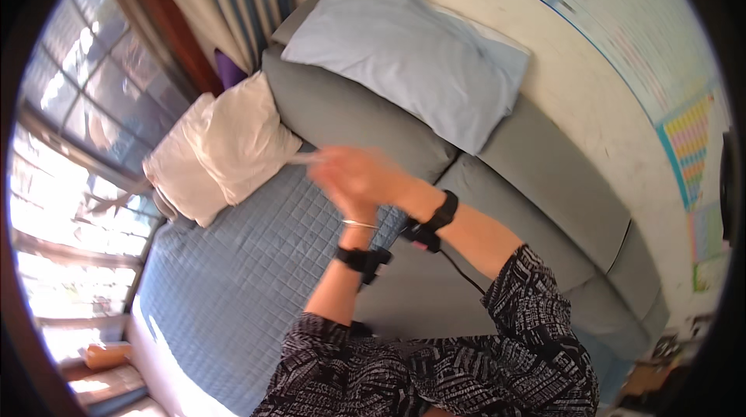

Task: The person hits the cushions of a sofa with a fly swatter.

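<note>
Both hands meet over the sofa bed, smeared by motion. My left hand (345, 195), with a thin bangle at its wrist, is pressed against or partly covered by my right hand (379, 175). From the fingertips on the left side juts a thin pale strip (302, 158), too blurred to name; which hand has it is unclear. The fingers themselves cannot be told apart. Beneath the hands lies a blue quilted cover (256, 259), and close by on the left rest cream cushions (239, 137).
A grey sofa backrest (361, 108) carries a light blue pillow (408, 50). Left are a barred window (76, 213) and a striped curtain (233, 3). Wall charts (629, 26) hang at right. Black straps hold small devices on both forearms; a cable (463, 271) runs from the right one.
</note>
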The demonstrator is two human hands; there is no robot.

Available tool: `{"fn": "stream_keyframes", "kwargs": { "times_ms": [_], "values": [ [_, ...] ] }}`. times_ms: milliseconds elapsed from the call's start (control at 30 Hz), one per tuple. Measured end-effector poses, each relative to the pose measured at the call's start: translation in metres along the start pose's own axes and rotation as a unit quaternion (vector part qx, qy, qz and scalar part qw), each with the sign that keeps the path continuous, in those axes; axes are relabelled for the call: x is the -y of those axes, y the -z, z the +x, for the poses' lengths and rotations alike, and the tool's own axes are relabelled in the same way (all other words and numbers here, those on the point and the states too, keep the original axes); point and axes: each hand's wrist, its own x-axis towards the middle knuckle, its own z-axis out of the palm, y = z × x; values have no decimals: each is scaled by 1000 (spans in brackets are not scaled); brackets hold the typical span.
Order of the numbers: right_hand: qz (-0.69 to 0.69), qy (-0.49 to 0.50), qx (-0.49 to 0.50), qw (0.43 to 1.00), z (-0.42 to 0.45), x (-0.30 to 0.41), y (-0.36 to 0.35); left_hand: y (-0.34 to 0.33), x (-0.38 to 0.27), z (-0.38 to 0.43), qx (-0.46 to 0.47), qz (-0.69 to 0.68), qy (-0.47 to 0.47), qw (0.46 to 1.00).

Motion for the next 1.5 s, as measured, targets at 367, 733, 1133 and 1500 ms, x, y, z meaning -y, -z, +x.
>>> {"fn": "stream_keyframes", "kwargs": {
  "times_ms": [367, 733, 1133, 1500],
  "values": [
    [-46, -563, 284, 774, -153, 28, 81, 112, 47, -158, 285, 154, 452, 831],
    [138, -30, 89, 986, 175, -59, -80, 56, -162, 90, -81, -163, -221, 958],
    [43, -586, 269, 763, -40, -62, -43, 135, 0, -4, 135, -16, 289, 948],
    [142, -322, 289, 890, -5, -52, -63, 74, -35, -9, -21, 37, 20, 999]
  ]
}}
